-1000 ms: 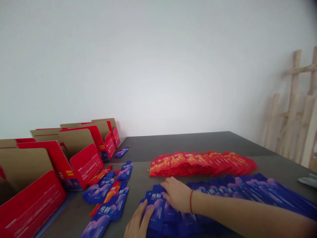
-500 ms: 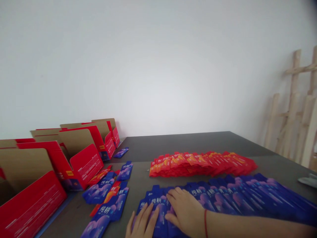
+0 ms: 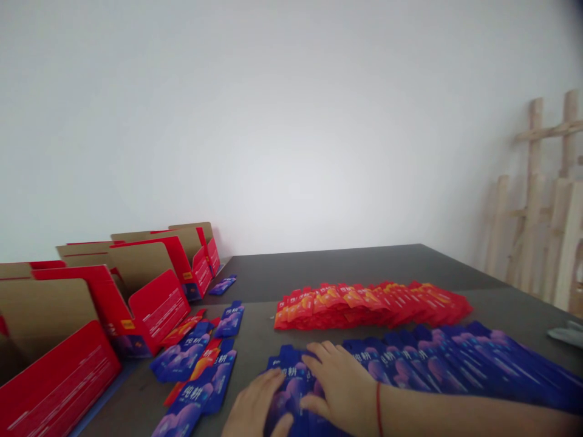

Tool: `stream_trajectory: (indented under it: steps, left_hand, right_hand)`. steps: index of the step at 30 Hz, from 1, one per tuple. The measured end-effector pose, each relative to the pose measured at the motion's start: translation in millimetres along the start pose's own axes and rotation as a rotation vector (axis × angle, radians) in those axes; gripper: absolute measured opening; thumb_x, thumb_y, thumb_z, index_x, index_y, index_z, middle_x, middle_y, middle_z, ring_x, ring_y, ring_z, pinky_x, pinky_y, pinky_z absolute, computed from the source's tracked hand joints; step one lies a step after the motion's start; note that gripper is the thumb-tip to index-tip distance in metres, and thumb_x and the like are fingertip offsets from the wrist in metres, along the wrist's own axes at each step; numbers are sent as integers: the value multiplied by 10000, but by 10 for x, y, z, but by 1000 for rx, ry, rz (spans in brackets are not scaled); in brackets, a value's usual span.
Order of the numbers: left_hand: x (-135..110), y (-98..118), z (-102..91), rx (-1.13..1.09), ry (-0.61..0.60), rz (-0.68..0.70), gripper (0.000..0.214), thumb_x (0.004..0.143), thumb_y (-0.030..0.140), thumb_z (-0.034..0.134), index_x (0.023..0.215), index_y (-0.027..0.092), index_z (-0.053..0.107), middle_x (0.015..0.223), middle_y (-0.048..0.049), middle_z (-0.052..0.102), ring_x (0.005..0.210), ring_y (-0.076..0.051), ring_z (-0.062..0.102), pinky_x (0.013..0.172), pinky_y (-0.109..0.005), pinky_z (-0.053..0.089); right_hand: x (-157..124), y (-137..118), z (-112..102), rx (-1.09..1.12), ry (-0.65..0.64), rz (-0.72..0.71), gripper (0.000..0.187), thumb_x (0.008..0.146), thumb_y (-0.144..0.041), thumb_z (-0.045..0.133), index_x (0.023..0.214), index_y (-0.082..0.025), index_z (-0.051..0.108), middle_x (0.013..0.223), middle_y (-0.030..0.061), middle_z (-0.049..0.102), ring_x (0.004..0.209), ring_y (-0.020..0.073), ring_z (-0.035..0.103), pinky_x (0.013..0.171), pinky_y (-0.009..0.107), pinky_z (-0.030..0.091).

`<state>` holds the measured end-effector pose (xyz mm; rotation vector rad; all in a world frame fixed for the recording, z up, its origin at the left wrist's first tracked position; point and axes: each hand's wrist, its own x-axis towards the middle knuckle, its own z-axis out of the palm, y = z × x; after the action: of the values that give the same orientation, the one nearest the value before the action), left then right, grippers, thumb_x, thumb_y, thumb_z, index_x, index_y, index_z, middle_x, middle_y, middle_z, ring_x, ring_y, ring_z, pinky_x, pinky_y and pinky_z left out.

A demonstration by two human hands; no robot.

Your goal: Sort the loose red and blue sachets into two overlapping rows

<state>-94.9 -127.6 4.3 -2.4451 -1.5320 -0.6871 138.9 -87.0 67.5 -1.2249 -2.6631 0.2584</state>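
Observation:
Blue pouches [image 3: 428,358] with purple pictures and white lettering lie overlapped in a long row at the front of the table. My right hand [image 3: 339,379], with a thin red band at its wrist, rests on the pouches near the row's left end, fingers spread. At that left end, my left hand [image 3: 257,400] has its fingers close together and bent over the edge of a blue pouch [image 3: 285,400]. The thumb lies lower, near the frame's bottom edge. How many pouches it grips is hidden.
Behind the blue row lies a row of red pouches [image 3: 364,303]. Open red cartons [image 3: 155,312] line the table's left side, with loose blue and red pouches [image 3: 195,394] beside them. A greyish object [image 3: 567,332] sits at the right edge, and a wooden rack [image 3: 537,212] stands beyond.
My left hand's spread fingers have drawn together and now bend over the pouch at the row's left end. My right hand stays on the pouches. The view has tilted slightly upward.

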Motion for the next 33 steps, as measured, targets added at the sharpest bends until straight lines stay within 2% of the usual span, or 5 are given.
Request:
stream_trajectory:
  steps: [8,11,14,24,33]
  left_hand:
    - [1060,-694,-175,360,-242,-668,412,876,264,518,1143,-44,580,1178,-306,630,1127,-383,593,926,-484,430]
    - [1186,-836,-54,395,-256,-759,383,896,343,555,1117,35,605,1136,-212,664,1086,-321,616,949,-504,414]
    - [1179,-883,-24,355,-273,-760,310,917,420,563,1063,157,636,1079,-61,691,1023,-218,638,981,-481,431]
    - [1059,-568,-154,-94,-228,-597,392,980,214,262,1239,172,554,1022,-75,756,846,-171,726,664,-233,512]
    - [624,-64,-146,36,3,-394,588,787,51,417,1352,187,510,1314,-114,587,1199,-260,552,1019,-427,435]
  right_hand:
    - [843,-139,-86,-116,-57,-75,477,897,-477,501,1127,-92,665,1103,203,664,1046,343,598,870,450,457]
    - [990,-209,47,-118,-74,-98,445,860,-450,541,1093,-96,675,1064,201,677,1018,336,618,851,438,472]
    - [1036,-158,169,-27,-37,-123,440,829,-401,568,1146,-107,651,1095,197,671,1043,330,611,881,429,463]
    - [1711,-125,325,1269,-12,365,181,894,-324,519,978,-171,565,846,45,635,755,165,632,644,289,489]
    - [1702,-255,383,1623,122,422,79,835,-204,500,912,-187,498,715,22,635,648,168,659,648,306,518]
